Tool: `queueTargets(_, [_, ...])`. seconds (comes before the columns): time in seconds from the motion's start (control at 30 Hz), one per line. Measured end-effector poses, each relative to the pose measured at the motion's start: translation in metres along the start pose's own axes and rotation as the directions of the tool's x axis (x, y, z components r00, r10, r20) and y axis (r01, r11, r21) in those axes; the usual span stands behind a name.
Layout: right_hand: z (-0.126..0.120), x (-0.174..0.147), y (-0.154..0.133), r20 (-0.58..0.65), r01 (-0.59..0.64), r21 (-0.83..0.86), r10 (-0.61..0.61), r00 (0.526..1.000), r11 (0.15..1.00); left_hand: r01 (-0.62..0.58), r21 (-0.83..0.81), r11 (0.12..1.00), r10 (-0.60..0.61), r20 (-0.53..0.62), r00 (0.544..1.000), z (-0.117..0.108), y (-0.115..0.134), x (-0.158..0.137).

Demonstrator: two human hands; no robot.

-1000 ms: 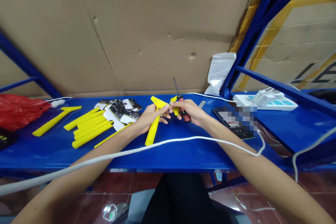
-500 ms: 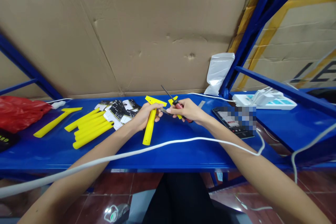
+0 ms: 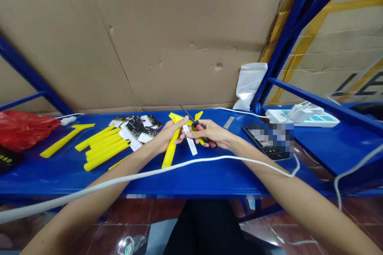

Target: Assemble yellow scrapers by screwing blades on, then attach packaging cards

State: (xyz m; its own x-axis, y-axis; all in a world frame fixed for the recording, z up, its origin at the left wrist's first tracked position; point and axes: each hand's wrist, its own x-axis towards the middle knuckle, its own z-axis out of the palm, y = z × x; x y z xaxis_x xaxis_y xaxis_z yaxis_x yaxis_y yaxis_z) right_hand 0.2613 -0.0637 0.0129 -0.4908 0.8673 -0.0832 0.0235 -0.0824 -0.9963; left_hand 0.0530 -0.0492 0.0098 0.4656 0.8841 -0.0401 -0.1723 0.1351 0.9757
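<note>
I watch remotely: left hand pinching a yellow handle, right hand with fingers curled round a red screwdriver, pale strip between

- We face a broad brown cardboard wall, creased and dented.
- Before it, we have a long glossy blue metal table.
- At our right slants a blue metal post; beyond it we see a yellow-taped, black-lettered brown cardboard panel.
- Below us lies a reddish-brown tiled floor, shiny where it catches light.
</note>
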Motion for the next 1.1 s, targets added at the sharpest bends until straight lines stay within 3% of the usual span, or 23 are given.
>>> queueTargets(0.1, [0.000,0.000,-0.002,-0.020,0.001,0.060,0.000,1.000,0.998,-0.030,-0.086,0.996,0.024,-0.070,0.997,-0.001,-0.002,0.003])
queueTargets(0.2, [-0.003,0.003,-0.005,-0.144,0.098,0.128,-0.079,0.986,0.987,-0.053,-0.180,0.982,0.029,-0.130,0.991,-0.005,-0.002,0.007])
queueTargets(0.37, [-0.010,0.011,-0.004,-0.451,0.313,0.177,-0.206,0.869,0.933,-0.002,-0.209,0.978,-0.029,-0.149,0.988,-0.004,-0.004,0.009])
queueTargets(0.47, [-0.013,0.012,-0.005,-0.535,0.389,0.201,-0.233,0.812,0.899,0.020,-0.181,0.983,-0.036,-0.087,0.996,-0.001,-0.008,0.006])
queueTargets(0.7, [-0.013,0.012,-0.005,-0.499,0.387,0.192,-0.250,0.830,0.902,-0.012,-0.110,0.994,0.007,-0.047,0.999,0.005,-0.012,-0.001])
queueTargets(0.93, [-0.009,0.012,0.002,-0.497,0.322,0.127,-0.220,0.839,0.938,-0.049,-0.028,0.998,0.046,-0.092,0.995,0.008,-0.013,-0.001])
queueTargets(1.1, [-0.006,0.011,0.005,-0.434,0.265,0.032,-0.226,0.872,0.964,-0.098,-0.028,0.995,0.092,-0.161,0.983,0.009,-0.011,-0.001])
